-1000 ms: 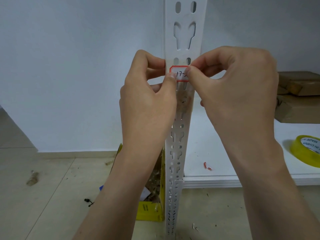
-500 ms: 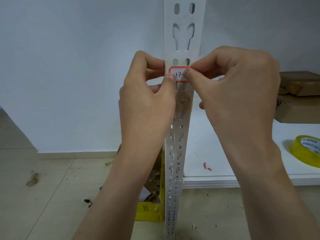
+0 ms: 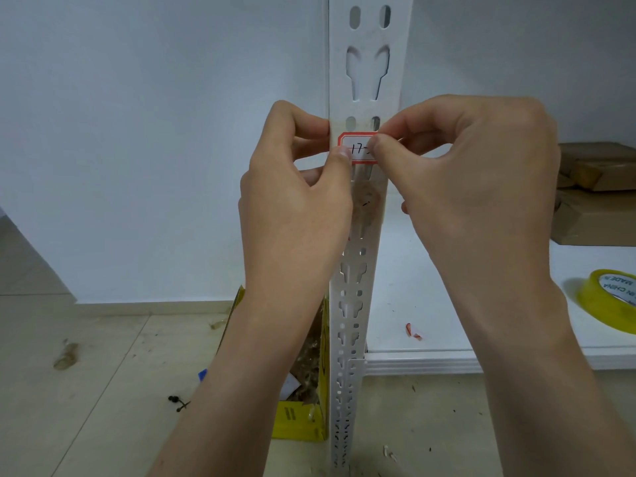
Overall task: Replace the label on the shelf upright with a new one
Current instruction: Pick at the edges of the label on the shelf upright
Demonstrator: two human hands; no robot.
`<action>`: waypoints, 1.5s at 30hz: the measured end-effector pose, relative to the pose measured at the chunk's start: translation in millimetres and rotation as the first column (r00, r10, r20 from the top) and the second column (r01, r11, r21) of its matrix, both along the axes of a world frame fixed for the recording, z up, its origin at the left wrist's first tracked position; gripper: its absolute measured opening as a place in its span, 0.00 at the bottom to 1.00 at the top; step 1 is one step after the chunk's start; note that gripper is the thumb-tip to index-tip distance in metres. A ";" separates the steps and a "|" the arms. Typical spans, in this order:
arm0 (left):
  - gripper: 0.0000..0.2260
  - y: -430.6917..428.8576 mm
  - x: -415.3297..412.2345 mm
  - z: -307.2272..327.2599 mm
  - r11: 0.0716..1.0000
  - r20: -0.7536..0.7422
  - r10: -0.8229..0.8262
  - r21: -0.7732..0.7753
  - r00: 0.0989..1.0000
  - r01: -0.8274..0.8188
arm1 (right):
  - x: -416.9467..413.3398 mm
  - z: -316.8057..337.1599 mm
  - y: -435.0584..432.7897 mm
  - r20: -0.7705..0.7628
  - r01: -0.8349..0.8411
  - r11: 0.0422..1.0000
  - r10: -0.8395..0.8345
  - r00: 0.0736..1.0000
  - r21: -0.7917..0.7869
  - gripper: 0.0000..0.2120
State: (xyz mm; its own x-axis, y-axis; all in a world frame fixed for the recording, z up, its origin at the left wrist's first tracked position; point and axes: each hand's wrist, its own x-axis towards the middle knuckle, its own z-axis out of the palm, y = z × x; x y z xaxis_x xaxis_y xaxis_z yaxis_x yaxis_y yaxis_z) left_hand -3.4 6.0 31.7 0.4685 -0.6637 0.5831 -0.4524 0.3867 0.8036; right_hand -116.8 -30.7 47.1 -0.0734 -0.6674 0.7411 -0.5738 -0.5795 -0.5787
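Little has moved since a second ago: both hands stay pinched at the same spot on the upright, and the label sits where it did.

On the floor left of the upright's foot, a yellow cardboard box [image 3: 303,421] stands open, mostly hidden behind the left forearm; inside it shows brownish shredded scrap and a white scrap of paper. On the white shelf board [image 3: 413,297] to the right lie a roll of yellow tape [image 3: 609,297] at the frame's edge, brown paper-wrapped parcels [image 3: 599,201] stacked at the back, and a small red-and-white paper scrap [image 3: 412,331] near the front rim.

A red-bordered white label [image 3: 358,148], with "17-" handwritten on it in black, lies flat against the front face of the white perforated shelf upright [image 3: 364,63], just below a pair of oval slots. Directly under it the upright carries a patch of brownish glue residue [image 3: 366,204].

Fingers meet the label from either side. On the left hand [image 3: 296,208], the thumb tip presses the label's lower left corner while the curled fingers wrap behind the upright's left edge. On the right hand [image 3: 475,180], thumb and forefinger pinch the label's right end, covering the rest of the writing; the other fingers are folded into the palm. Both forearms rise from the bottom of the frame, wrists straight, with the backs of the hands toward the camera.
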 end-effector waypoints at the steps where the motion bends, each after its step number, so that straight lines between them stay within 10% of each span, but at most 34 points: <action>1: 0.08 -0.3 0.1 0.1 1.000 0.002 0.002 0.001 1.000 -0.002 | -0.1 0.0 -0.1 -0.002 -0.001 1.000 0.001 1.000 0.000 0.03; 45: 0.10 0.1 0.0 1.2 1.000 0.005 0.012 0.011 1.000 -0.012 | -2.8 -3.1 -1.4 -0.007 -0.011 0.997 0.011 1.000 -0.073 0.02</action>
